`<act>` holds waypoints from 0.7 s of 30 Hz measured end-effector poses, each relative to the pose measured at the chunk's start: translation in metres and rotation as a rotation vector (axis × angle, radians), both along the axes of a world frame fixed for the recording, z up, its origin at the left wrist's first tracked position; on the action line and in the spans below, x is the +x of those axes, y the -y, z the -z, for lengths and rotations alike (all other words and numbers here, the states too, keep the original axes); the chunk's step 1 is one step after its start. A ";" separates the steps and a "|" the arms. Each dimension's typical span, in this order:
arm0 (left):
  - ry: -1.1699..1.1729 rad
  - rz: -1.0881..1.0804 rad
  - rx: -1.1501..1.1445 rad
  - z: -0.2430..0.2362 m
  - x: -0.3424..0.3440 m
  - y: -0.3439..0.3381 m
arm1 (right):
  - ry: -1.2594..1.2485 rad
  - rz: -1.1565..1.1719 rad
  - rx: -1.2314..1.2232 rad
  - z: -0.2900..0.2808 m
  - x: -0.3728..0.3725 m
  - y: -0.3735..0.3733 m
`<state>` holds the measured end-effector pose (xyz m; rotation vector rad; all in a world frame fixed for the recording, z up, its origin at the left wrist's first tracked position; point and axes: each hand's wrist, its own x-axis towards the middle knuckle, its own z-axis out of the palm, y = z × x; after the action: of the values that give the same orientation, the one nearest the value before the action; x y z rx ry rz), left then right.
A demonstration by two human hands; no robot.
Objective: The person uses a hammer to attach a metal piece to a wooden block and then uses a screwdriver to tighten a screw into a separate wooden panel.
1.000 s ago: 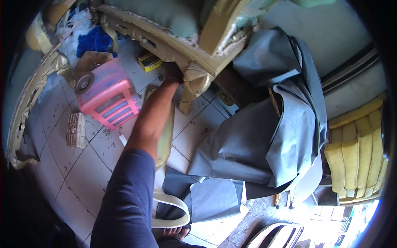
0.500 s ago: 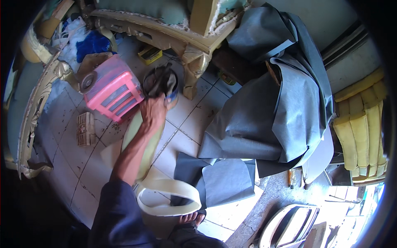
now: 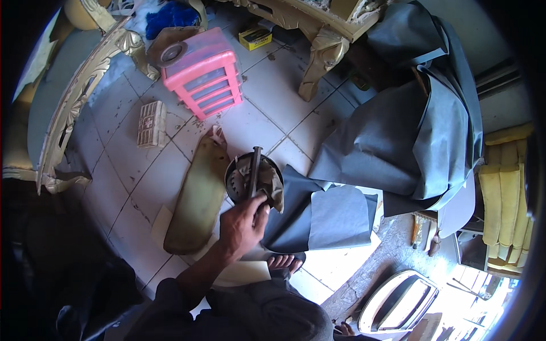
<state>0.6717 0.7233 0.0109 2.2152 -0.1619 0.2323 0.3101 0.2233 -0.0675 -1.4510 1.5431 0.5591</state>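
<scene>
Round dark bowl (image 3: 230, 190) sits mid-scene, left hand (image 3: 242, 228) at its near rim, fingers closed on that edge. Can't tell if bowl is held up or resting on the floor. In it: a metal tool (image 3: 255, 172) with a flat end, sticking out on the far side, shaft running back to the fingers, plus a brown crumpled piece (image 3: 274, 188) on the right. Right hand out of view, so can't tell its state.

Just left of the bowl: long olive pad (image 3: 196, 199) flat on the tiled floor (image 3: 267, 113). Just right: dark sheet (image 3: 289, 219), lighter grey piece (image 3: 340, 217) on top. Near side: bare foot (image 3: 284, 262), cream strip (image 3: 242, 274) beside it.

Further out, far left: pink slatted container (image 3: 206, 88), pale slotted block (image 3: 151, 125) near it. Far: yellow box (image 3: 255, 38), gold carved leg (image 3: 324, 59). Right: big grey sheet (image 3: 387, 148) in folds, yellow ribbed cushion (image 3: 501, 196) beyond.
</scene>
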 end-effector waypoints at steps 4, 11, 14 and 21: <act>0.051 0.111 0.206 -0.038 0.043 -0.026 | 0.013 -0.034 0.026 0.006 -0.007 0.002; 0.136 0.672 0.551 -0.014 0.085 -0.034 | 0.011 -0.002 0.027 0.009 -0.040 0.004; 0.105 0.521 0.257 -0.036 0.090 -0.041 | -0.001 0.032 0.032 0.006 -0.053 0.001; -0.079 -0.047 0.023 -0.082 0.154 -0.045 | -0.029 0.062 0.056 0.013 -0.073 -0.013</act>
<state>0.8258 0.7683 0.0933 2.2492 -0.0699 0.1696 0.2374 0.2360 -0.0809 -1.3535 1.5775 0.5841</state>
